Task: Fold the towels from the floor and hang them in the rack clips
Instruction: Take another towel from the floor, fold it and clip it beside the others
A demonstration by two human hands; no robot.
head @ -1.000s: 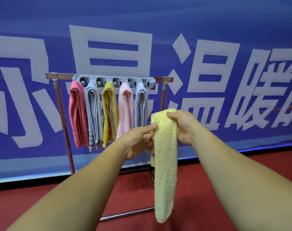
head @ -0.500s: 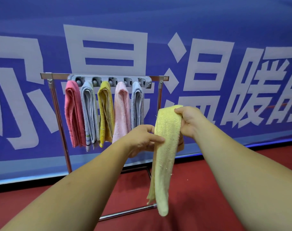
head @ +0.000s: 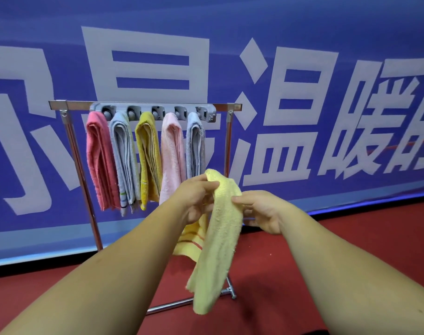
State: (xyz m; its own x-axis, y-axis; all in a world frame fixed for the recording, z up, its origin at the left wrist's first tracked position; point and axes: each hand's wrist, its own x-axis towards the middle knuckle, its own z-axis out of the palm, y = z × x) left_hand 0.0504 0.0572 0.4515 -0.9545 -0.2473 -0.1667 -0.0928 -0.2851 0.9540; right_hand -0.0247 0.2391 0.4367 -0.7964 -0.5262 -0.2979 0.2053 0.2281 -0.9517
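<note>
A pale yellow towel [head: 220,240] hangs in a long folded strip in front of me, its lower end dangling above the floor. My left hand [head: 196,197] pinches its top fold from the left. My right hand [head: 261,211] holds the strip's right edge just below the top. Behind them stands a metal rack [head: 68,131] with a grey clip bar [head: 152,111]. Several folded towels hang from the clips: a coral one [head: 98,160], a grey one [head: 125,160], a mustard one [head: 148,155], a light pink one [head: 172,155] and a grey-blue one [head: 195,146].
A blue banner wall [head: 302,44] with large white characters runs behind the rack. The floor [head: 351,238] is red. The rack's base bar [head: 172,305] lies on the floor below the hanging towel.
My hands and the yellow towel have dropped lower. My left hand now grips the top fold, and my right hand has slid down to the right edge. A striped towel end now shows behind.
</note>
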